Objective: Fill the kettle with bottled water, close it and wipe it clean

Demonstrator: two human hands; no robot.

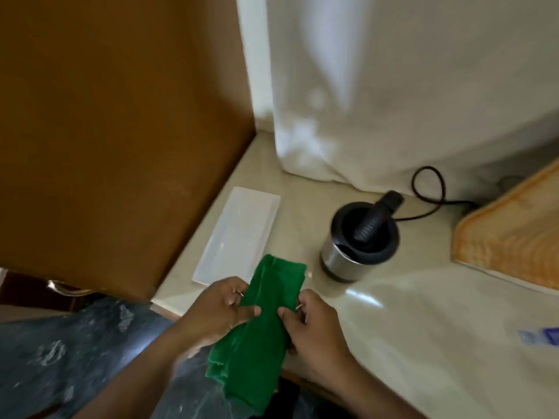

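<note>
A steel kettle with a black lid and black handle stands on the pale counter, its lid down. A black cord loops behind it. A folded green cloth hangs over the counter's front edge, held between both hands. My left hand pinches its left side and my right hand pinches its right side. Both hands are in front of the kettle, a short way from it. A blurred blue and clear object lies at the right edge; I cannot tell if it is the bottle.
A white rectangular tray lies left of the kettle. A white curtain hangs behind. A brown wooden panel fills the left. An orange-edged mat sits at the right. Dark patterned floor shows below.
</note>
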